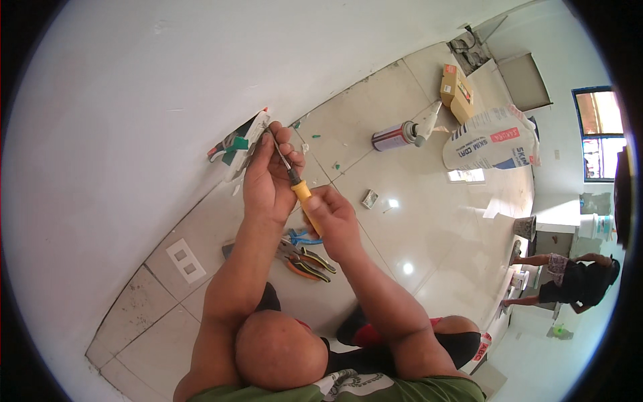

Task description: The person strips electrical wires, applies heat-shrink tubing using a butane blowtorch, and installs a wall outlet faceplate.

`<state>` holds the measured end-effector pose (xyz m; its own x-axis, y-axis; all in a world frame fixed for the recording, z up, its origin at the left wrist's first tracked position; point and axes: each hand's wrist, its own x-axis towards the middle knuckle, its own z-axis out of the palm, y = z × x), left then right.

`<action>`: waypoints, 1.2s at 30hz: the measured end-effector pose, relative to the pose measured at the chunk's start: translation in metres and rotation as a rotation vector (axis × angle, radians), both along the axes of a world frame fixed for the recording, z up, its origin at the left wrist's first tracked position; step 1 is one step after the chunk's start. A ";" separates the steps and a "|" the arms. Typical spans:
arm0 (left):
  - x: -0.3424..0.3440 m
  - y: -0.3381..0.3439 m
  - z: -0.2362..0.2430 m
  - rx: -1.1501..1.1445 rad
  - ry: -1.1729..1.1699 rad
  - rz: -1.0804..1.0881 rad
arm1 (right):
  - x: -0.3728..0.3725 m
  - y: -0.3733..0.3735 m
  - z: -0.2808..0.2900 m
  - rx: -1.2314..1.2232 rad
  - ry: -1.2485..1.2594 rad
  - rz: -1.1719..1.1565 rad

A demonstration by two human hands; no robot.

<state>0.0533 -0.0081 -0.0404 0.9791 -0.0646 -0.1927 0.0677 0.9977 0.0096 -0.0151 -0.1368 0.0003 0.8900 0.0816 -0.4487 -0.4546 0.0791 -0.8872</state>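
My right hand (331, 218) is wrapped round the yellow handle of a screwdriver (300, 191), whose shaft runs up to a white electrical fitting (238, 164) at an opening in the wall. My left hand (268, 181) is closed at that fitting, its fingers curled by the shaft and partly hiding the tip. Green tape and wires (234, 144) show in the opening. Below my hands on the tiles lie pliers with yellow-black grips (308, 264), blue-handled pliers (301, 236) and a white socket plate (185, 260).
A spray can (392, 137), cardboard box (457, 90), large printed sack (489, 144) and small metal box (369, 198) sit on the tiled floor (422, 248). The white wall (120, 147) borders it at the left. Another person (576, 281) stands at the right near buckets (524, 228).
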 end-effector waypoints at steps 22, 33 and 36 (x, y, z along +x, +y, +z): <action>-0.021 0.004 0.003 0.203 0.224 0.184 | 0.005 0.005 0.008 -0.234 -0.134 -0.089; -0.017 0.002 0.032 0.179 0.324 0.350 | 0.011 -0.001 0.013 -0.525 -0.401 -0.061; -0.016 0.004 0.021 0.282 0.299 0.362 | 0.012 -0.001 0.020 -0.475 -0.321 -0.028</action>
